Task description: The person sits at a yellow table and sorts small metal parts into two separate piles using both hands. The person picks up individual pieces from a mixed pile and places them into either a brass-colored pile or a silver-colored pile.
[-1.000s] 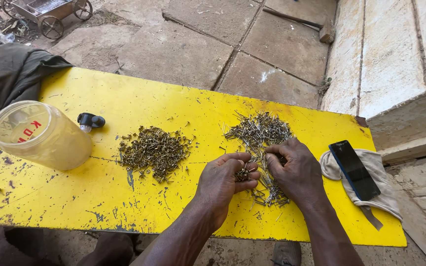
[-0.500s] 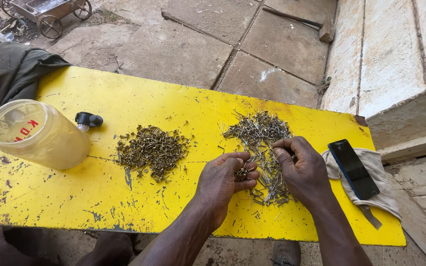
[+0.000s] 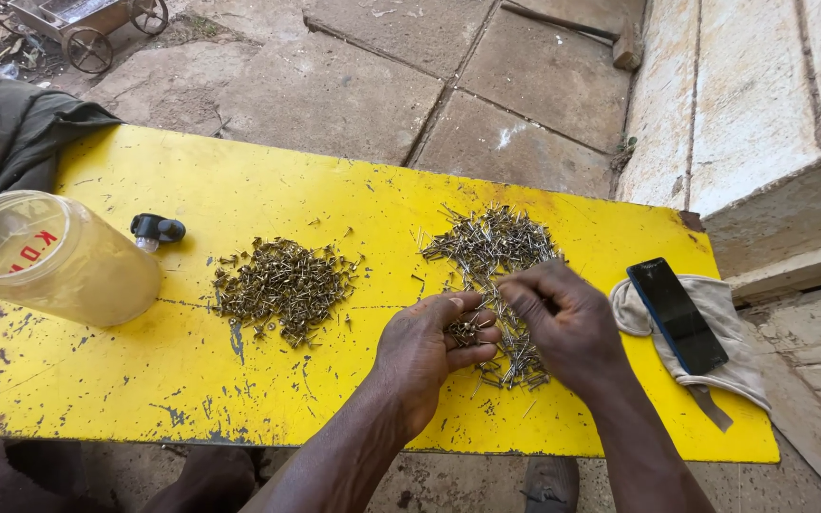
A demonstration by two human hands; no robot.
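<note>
A clear plastic jar (image 3: pixel 54 256) lies on its side at the far left of the yellow counter (image 3: pixel 144 399), a small black cap (image 3: pixel 157 228) just beside it. Right of them sits a pile of short dark nails (image 3: pixel 282 285). The left hand (image 3: pixel 429 356) is cupped, fingers curled around a small bunch of nails (image 3: pixel 470 330). Touching it, the right hand (image 3: pixel 567 328) pinches at the loose heap of longer nails (image 3: pixel 496 249), which spreads from under both hands toward the far edge. These look stiff, light and sharp-tipped, likely best pinched by the shank. A dark phone (image 3: pixel 677 315) rests on a cloth (image 3: pixel 729 370) at the right.

Loose nails (image 3: pixel 491 249) heaped (some cupped) on yellow board (image 3: pixel 239 190).
</note>
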